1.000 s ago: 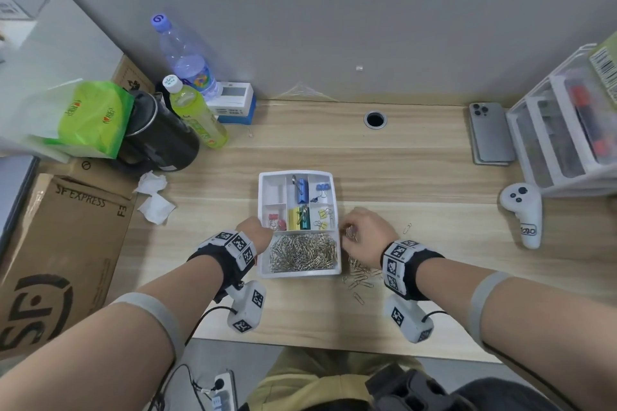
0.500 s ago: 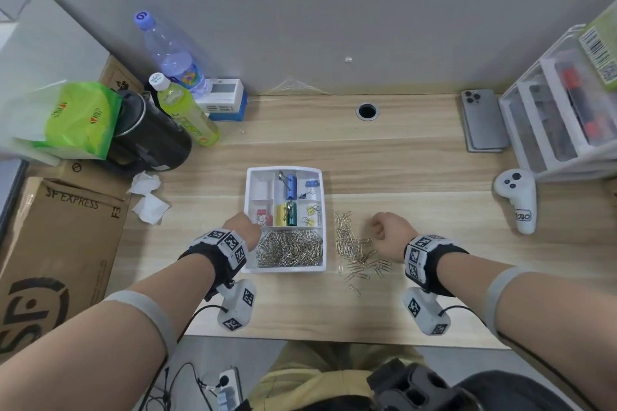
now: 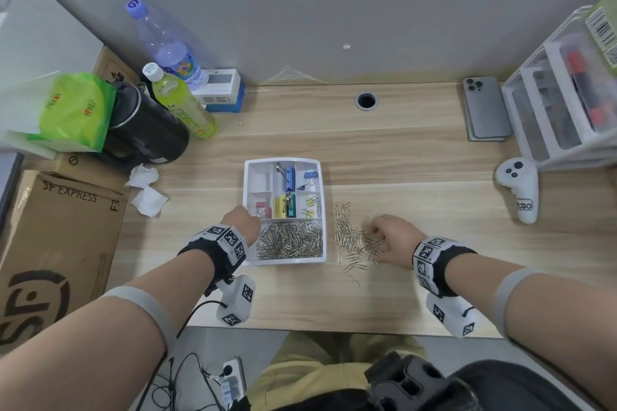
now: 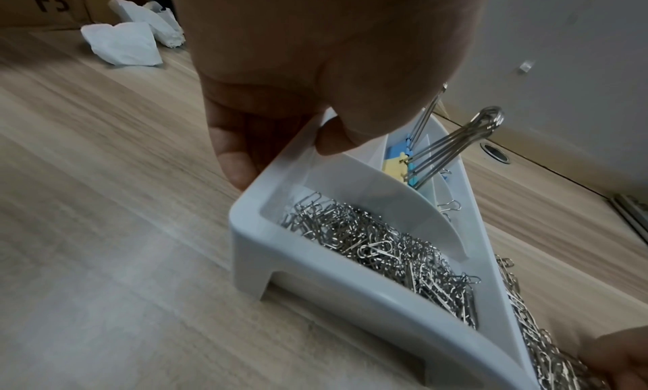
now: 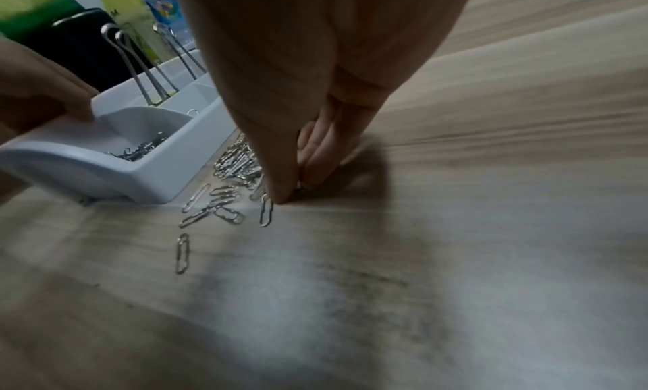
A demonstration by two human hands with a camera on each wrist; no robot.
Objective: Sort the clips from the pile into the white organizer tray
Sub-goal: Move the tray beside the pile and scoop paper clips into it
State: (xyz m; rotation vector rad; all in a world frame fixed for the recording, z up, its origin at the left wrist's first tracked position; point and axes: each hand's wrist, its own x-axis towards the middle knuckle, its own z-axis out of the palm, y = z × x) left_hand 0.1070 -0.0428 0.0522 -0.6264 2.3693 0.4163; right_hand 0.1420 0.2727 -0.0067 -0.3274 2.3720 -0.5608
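Note:
The white organizer tray (image 3: 246, 183) sits mid-desk. Its front compartment is heaped with silver paper clips (image 3: 290, 240), and coloured binder clips (image 3: 287, 203) fill the rear ones. My left hand (image 3: 248, 218) grips the tray's left rim, thumb inside and fingers outside (image 4: 277, 149). The loose pile of paper clips (image 3: 349, 230) lies on the desk just right of the tray (image 5: 140, 174). My right hand (image 3: 375, 237) is down on the pile's right part. Its thumb and fingertips pinch together on clips at the desk surface (image 5: 294, 188).
A phone (image 3: 485, 110), a white controller (image 3: 519, 190) and a drawer unit (image 3: 561, 110) are at the right. Two bottles (image 3: 180, 103), a black container (image 3: 147, 130), crumpled tissue (image 3: 147, 193) and a cardboard box (image 3: 56, 237) crowd the left. A cable hole (image 3: 366, 100) is behind the tray.
My right hand slid right, away from the tray's edge, uncovering the pile, and now its fingers press down into the pile's right part. The left hand stayed on the tray.

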